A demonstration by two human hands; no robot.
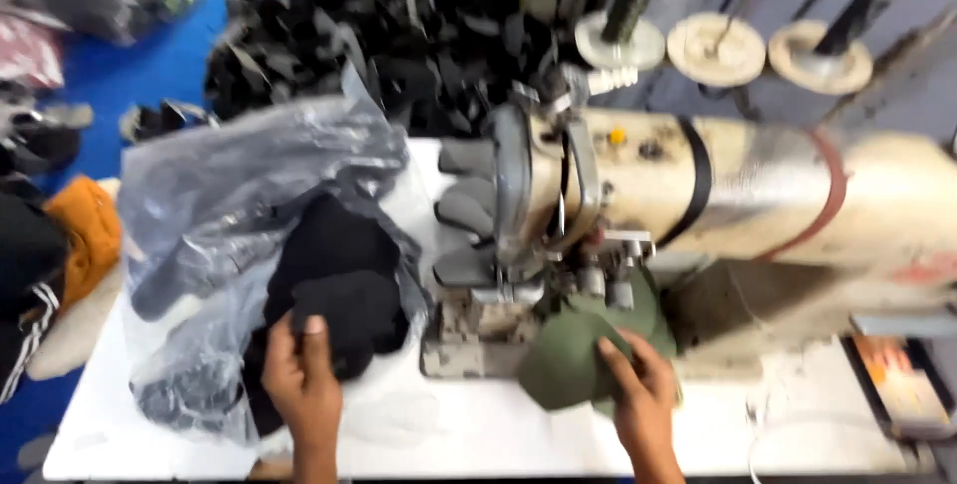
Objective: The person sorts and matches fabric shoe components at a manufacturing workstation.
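Both hands grip cloth: left hand (302,376) pinches a black fabric piece (344,290) at 9 o'clock on the worktop (478,429); right hand (643,399) clasps a green cap (573,354) under the sewing machine (718,200).

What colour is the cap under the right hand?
Olive green; the cap under the right hand shows best in the head view.
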